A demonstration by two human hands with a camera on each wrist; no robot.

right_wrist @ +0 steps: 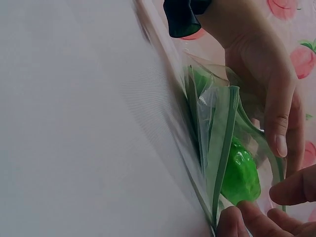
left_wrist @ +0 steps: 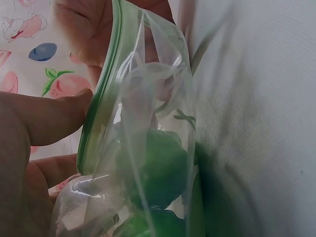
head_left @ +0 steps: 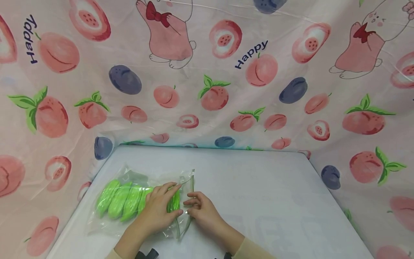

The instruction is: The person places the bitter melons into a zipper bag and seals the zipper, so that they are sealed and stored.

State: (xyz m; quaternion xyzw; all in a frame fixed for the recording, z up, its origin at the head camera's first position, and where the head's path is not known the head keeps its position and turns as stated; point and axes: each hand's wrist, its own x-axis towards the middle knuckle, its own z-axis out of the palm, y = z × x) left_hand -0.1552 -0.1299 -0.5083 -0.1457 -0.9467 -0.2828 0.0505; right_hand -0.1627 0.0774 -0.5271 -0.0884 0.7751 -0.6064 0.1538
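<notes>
A clear zip bag [head_left: 189, 176] lies on the left of the white table, its mouth towards the right and its green-edged lips parted. Inside, several bright green, elongated, vegetable-like pieces [head_left: 116, 204] lie side by side; one glossy green piece [right_wrist: 240, 173] shows at the mouth. My left hand [head_left: 161, 207] rests spread over the bag's mouth end, partly covering the pieces. In the left wrist view its thumb [left_wrist: 71, 114] meets the green zip strip [left_wrist: 101, 94]. My right hand [head_left: 205, 212] is at the mouth, fingers loosely bent, fingertips [right_wrist: 232, 222] right at the lower lip.
The white table [head_left: 258, 201] extends to the right of the bag. Fruit-print cloth [head_left: 207, 72] hangs along the back and both sides. Black wrist mounts [head_left: 148, 254] show at the near edge.
</notes>
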